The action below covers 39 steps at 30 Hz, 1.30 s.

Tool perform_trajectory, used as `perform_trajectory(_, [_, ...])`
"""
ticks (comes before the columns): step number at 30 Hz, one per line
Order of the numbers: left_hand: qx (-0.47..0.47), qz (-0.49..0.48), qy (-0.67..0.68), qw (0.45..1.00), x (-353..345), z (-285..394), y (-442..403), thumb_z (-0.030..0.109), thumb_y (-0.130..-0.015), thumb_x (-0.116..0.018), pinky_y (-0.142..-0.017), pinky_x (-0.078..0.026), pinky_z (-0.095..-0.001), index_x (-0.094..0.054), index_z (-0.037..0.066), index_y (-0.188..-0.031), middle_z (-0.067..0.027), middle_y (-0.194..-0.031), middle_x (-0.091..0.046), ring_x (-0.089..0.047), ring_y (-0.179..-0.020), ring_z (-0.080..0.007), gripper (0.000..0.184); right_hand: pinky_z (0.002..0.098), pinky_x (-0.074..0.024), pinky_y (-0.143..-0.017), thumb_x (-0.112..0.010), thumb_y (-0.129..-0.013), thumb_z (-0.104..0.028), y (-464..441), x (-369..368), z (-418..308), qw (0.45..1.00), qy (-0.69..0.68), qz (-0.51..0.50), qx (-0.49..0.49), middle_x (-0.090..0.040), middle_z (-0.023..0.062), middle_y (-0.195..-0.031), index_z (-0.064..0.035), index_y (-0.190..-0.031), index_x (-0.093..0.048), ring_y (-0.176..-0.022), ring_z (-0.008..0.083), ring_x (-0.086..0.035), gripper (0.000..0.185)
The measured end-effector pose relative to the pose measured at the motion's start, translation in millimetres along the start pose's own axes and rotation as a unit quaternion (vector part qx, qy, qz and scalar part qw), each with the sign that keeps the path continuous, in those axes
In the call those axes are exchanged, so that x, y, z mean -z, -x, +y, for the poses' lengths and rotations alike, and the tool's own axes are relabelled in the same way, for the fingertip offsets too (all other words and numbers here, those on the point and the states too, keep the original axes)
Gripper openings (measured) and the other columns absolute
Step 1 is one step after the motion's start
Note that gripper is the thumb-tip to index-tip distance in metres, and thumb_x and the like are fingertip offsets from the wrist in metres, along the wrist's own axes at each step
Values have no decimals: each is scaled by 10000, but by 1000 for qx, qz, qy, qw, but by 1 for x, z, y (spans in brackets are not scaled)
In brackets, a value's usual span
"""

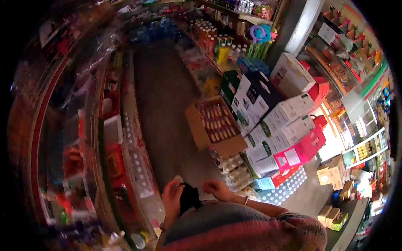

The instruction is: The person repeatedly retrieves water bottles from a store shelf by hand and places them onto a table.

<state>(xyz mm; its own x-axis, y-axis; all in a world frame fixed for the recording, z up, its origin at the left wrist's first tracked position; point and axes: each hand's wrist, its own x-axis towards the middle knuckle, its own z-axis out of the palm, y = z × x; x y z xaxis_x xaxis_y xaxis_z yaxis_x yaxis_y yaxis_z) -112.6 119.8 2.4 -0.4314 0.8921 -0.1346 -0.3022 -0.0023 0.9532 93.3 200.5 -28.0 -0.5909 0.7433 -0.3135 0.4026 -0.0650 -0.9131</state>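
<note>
My left hand [171, 195] is closed on a crumpled black cloth [190, 197], held low in front of my body. Loose folds of it hang beside the fingers and touch my striped top. Just to the right is my right hand [218, 190], its fingers curled together in a pinch, a small gap away from the cloth. Whether anything thin lies in that pinch is too small to make out. A band circles my right wrist.
On the right, an open cardboard box [193, 127] of packets stands beside stacked white cartons [289, 109] and a pink carton [299, 152]. Shrink-wrapped packs [284, 188] sit on the floor below. Crowded shelving [104, 125] lines the left of the aisle floor [165, 92]. Bottles [222, 54] stand at the back.
</note>
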Motion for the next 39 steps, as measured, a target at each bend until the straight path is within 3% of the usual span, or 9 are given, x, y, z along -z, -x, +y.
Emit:
perform_trajectory(5, [-36,-57,-50,996,-1,72,-157,-58,-863,-558,-882,-475,-305,-516,15,-1185,-88,-1098,-580,-585,-991,-168,333,291,-511,-788,-528,-942,-120,-130,20,-62,996,-53,60,33,-653,82,-961,9,-1141,-566,-894,142,-629,240])
perform_trajectory(10, [-27,-113,-44,992,-15,79,-291,-53,-863,-567,-888,-476,-299,-534,9,-1164,-85,-1066,-594,-581,-995,-170,309,279,-503,-817,-535,-939,-125,-218,45,-108,991,-38,119,40,-655,78,-979,-7,-1171,-562,-915,142,-628,261])
perform_trajectory(13, [-17,-175,-28,984,-32,65,-356,-42,-863,-578,-893,-480,-297,-545,0,-1145,-84,-1048,-603,-585,-988,-165,287,320,-506,-781,-585,-902,-168,-262,64,-115,971,-173,165,-29,-665,123,-995,-12,-1131,-593,-885,191,-650,277])
perform_trajectory(17, [18,-222,-86,971,-73,61,-439,-26,-860,-594,-872,-484,-279,-559,-5,-1123,-89,-1038,-614,-594,-967,-148,266,322,-507,-773,-589,-901,-150,-332,101,-93,968,-131,215,17,-665,126,-963,-9,-1126,-595,-876,184,-645,266])
perform_trajectory(23, [63,-322,-218,919,-147,74,-560,34,-878,-598,-900,-469,-313,-564,15,-1147,-85,-1069,-610,-582,-1007,-181,272,316,-505,-731,-593,-892,-126,-435,213,-131,938,-96,329,54,-673,116,-947,-5,-1073,-608,-837,204,-651,218])
perform_trajectory(26, [89,-353,-184,913,-183,55,-613,53,-873,-611,-894,-469,-312,-567,18,-1150,-82,-1062,-613,-590,-988,-179,283,280,-494,-744,-596,-876,-83,-459,263,-151,912,-177,370,20,-647,66,-913,-8,-1056,-605,-842,129,-596,195])
perform_trajectory(29, [87,-421,-182,885,-228,28,-661,83,-860,-638,-888,-469,-315,-557,19,-1169,-77,-1067,-612,-586,-997,-180,325,292,-501,-746,-595,-850,-45,-472,302,-150,890,-50,449,65,-654,106,-930,-1,-1063,-600,-838,175,-623,217])
perform_trajectory(37, [264,-515,-45,814,-373,-46,-764,85,-882,-620,-868,-470,-295,-505,25,-1222,-69,-1115,-559,-564,-1008,-151,364,359,-511,-707,-598,-811,-25,-526,422,-143,808,74,582,56,-622,178,-978,-29,-1086,-595,-847,331,-637,275])
perform_trajectory(39, [334,-519,-4,787,-410,-65,-793,113,-896,-607,-892,-469,-314,-463,24,-1267,-87,-1164,-533,-564,-1030,-177,408,377,-508,-719,-597,-797,-18,-549,461,-143,788,120,603,-11,-614,173,-966,-30,-1091,-594,-827,339,-630,294])
